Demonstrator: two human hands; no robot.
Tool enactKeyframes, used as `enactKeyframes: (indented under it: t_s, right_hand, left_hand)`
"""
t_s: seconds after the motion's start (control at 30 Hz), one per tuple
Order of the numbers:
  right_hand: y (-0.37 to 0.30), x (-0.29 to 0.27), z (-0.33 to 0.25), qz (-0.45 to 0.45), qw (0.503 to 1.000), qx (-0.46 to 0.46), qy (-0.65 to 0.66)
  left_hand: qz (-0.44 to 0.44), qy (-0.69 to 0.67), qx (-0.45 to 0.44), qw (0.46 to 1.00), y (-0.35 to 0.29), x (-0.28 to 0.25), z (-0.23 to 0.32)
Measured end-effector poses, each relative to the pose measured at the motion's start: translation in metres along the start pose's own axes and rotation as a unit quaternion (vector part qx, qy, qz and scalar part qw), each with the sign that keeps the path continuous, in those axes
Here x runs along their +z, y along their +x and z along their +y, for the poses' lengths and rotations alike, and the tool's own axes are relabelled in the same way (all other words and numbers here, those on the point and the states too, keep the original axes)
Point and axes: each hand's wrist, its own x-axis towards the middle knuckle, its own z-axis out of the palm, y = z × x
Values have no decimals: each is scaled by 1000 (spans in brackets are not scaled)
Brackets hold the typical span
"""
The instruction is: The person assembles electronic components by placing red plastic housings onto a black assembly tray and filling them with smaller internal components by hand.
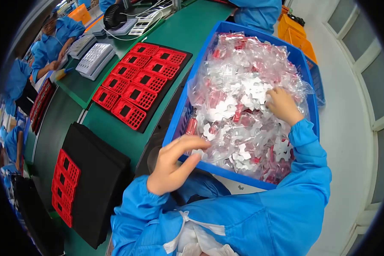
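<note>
A large blue plastic crate [315,123] in front of me is heaped with clear plastic bags [243,55], many holding red parts and white cut-out pieces [256,88]. My right hand [284,104] reaches over the crate's right side, its fingers bent together on the bagging beside the white pieces; the fingertips are partly hidden. Over the near left corner of the crate hovers my left hand [171,165], thumb and fingers apart, with nothing in it. Red plastic frames [134,104] with grid holes lie in rows on a black pad [181,68] left of the crate.
A stack of black sheets [94,170] with more red frames [65,187] on it lies on the green table [128,160] at left. Pale grey trays [94,59], cables and a black fan [114,16] are farther off. Co-workers sit at left; orange crates [298,40] stand far right.
</note>
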Motion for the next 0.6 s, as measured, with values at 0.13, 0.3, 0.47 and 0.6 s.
enactKeyframes:
  t_s: [0.13,0.3,0.47,0.6]
  right_hand:
    - [25,-9,-42,104,966,-236,24]
    - [52,30,-74,86,917,-386,-50]
    - [69,21,-72,-95,923,-368,-66]
    - [54,24,-65,-14,903,-428,-23]
  left_hand:
    - [20,-28,-192,981,35,16,-30]
    - [-66,23,-247,966,35,15,-31]
    - [-20,-12,-262,965,32,13,-32]
    - [-33,4,-244,969,31,11,-33]
